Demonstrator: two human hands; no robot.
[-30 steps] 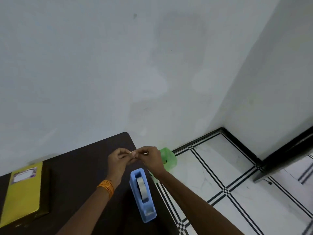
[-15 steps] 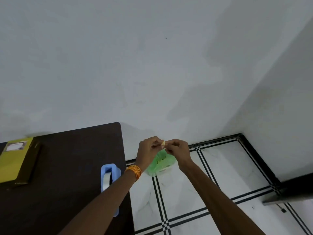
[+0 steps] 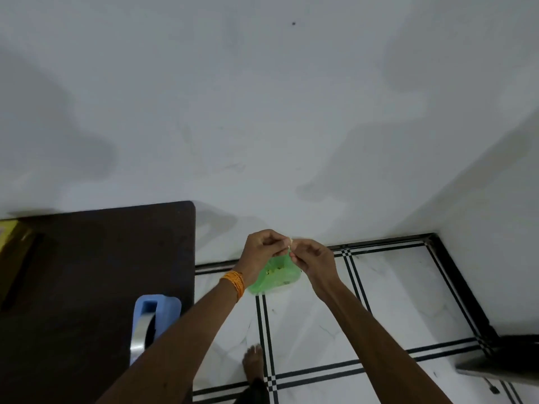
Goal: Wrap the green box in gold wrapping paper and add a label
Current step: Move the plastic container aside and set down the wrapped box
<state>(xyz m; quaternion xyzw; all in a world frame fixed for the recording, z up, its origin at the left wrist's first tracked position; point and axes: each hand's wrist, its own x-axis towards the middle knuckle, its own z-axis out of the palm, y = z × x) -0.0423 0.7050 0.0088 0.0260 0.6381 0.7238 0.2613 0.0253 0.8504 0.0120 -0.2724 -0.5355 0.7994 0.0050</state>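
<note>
Wall point(image 3: 262, 112): pale and bare, it fills the upper view and carries nothing of the task. Floor point(image 3: 393, 301): white tile with black double lines, to the right of the table; your bare foot point(image 3: 253, 360) stands on it near the bottom edge. Table point(image 3: 102, 272): dark top against the wall, serving as the work surface. Tape dispenser point(image 3: 154, 313): blue, standing at the table's right edge close to your left forearm, probably parked there for easy reach. Green bin point(image 3: 277, 277): on the floor just past the table corner, open top up, with small yellowish bits inside; it sits directly below your hands, so it likely serves as the waste catch. Box point(image 3: 11, 249): the task's thing, in gold paper, lies at the table's far left, mostly cut off by the frame and well apart from both hands; whether its label is on cannot be told from here. Left hand point(image 3: 262, 252): raised over the bin, orange bangles point(image 3: 234, 284) at the wrist, its grip pinching a small pale scrap point(image 3: 289, 243). Right hand point(image 3: 313, 260): opposite and touching at the fingertips, its grip pinching the same scrap. Scrap: too small to name as tape or label backing; you hold it over the bin, seemingly so it falls in once freed from your fingers.
</note>
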